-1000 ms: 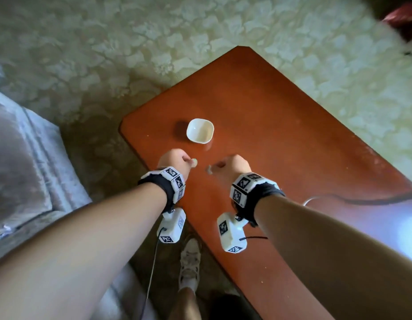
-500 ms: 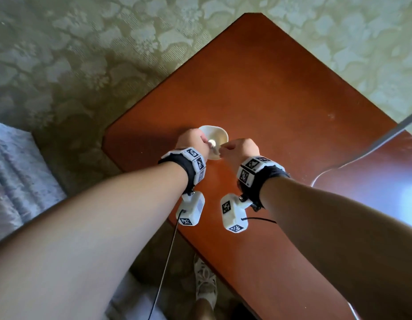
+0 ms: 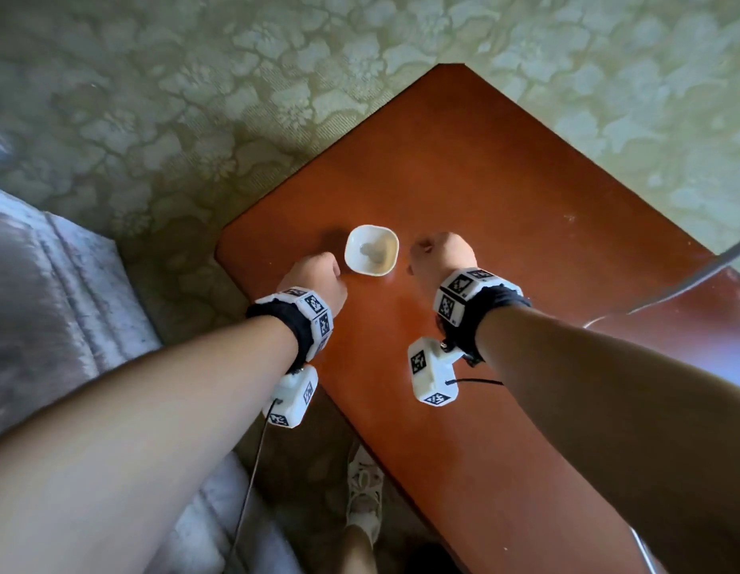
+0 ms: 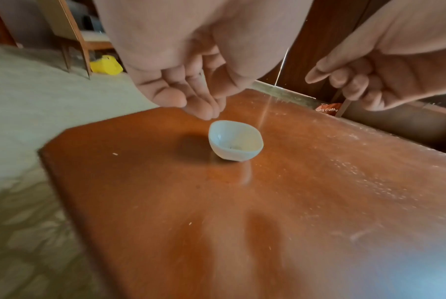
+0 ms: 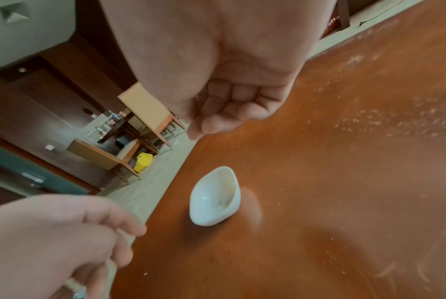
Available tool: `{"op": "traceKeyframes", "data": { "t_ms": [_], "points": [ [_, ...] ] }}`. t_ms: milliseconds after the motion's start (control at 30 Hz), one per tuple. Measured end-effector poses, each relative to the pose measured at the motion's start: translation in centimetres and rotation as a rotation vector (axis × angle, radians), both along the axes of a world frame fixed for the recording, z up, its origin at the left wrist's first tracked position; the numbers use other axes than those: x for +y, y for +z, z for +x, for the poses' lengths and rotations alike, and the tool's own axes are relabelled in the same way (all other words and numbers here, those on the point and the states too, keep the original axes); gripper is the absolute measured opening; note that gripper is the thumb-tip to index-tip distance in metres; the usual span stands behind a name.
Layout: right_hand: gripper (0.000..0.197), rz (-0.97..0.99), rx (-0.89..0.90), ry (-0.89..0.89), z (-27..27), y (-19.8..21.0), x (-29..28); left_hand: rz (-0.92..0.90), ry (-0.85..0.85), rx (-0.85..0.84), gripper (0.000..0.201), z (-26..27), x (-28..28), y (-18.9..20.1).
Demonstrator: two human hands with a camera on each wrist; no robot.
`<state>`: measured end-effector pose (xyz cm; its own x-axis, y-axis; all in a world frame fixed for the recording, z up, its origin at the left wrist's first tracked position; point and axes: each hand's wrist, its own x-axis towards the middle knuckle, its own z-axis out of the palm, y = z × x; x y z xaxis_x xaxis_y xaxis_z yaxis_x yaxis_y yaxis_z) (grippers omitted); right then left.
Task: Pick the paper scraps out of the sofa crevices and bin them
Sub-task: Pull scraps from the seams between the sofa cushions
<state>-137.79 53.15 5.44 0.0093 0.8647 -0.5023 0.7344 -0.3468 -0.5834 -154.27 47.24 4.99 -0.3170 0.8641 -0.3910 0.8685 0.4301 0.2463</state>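
A small white bowl (image 3: 371, 250) stands on the red-brown table (image 3: 505, 209), close to its left corner. A pale paper scrap (image 3: 373, 251) lies in the bowl's bottom. My left hand (image 3: 335, 270) hovers just left of the bowl with fingers curled and tips gathered (image 4: 209, 110), and nothing shows in it. On the bowl's right my right hand (image 3: 418, 253) is held off the table, its fingers folded into the palm (image 5: 227, 105), holding nothing. The bowl (image 5: 214, 197) sits between both hands, touched by neither.
A grey sofa (image 3: 49, 308) lies at the left, across a strip of patterned carpet (image 3: 194, 118). A cable (image 3: 670, 283) crosses the table's right side. My foot (image 3: 362, 490) is beside the table's near edge. A yellow object (image 4: 105, 64) and wooden chairs stand far off.
Both hands were together over the bowl, pinching small white scraps. They have drawn apart to either side, and a scrap now lies in the bowl.
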Motion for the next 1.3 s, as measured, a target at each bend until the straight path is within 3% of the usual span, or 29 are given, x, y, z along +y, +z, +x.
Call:
{"op": "traceKeyframes", "data": {
  "t_ms": [200, 367, 500, 700, 900, 1100, 1300],
  "points": [
    [0.024, 0.152, 0.105, 0.149, 2.1, 14.0, -9.5, 0.143, 0.154, 0.108, 0.02, 2.0, -15.0, 14.4],
    [0.03, 0.23, 0.182, 0.418, 2.2, 24.8, -23.4, 0.185, 0.379, 0.129, 0.021, 5.6, -31.6, 24.9],
    [0.029, 0.214, 0.213, 0.618, 0.7, 29.7, -35.7, 0.118, 0.524, 0.058, 0.027, 8.4, -43.9, 30.0],
    [0.022, 0.191, 0.215, 0.963, -1.7, 31.7, -51.4, 0.051, 0.72, 0.108, 0.029, 9.2, -61.5, 31.5],
    [0.018, 0.239, 0.21, 1.169, -2.5, 28.8, -63.5, 0.025, 0.892, 0.109, 0.029, 10.7, -75.2, 30.2],
    [0.015, 0.25, 0.208, 1.311, -1.6, 27.1, -70.6, 0.002, 1.061, 0.143, 0.023, 13.7, -84.1, 29.2],
    [0.013, 0.242, 0.213, 1.375, -1.1, 27.3, -73.1, 0.03, 1.188, 0.148, 0.018, 16.8, -88.1, 28.9]
  ]
}}
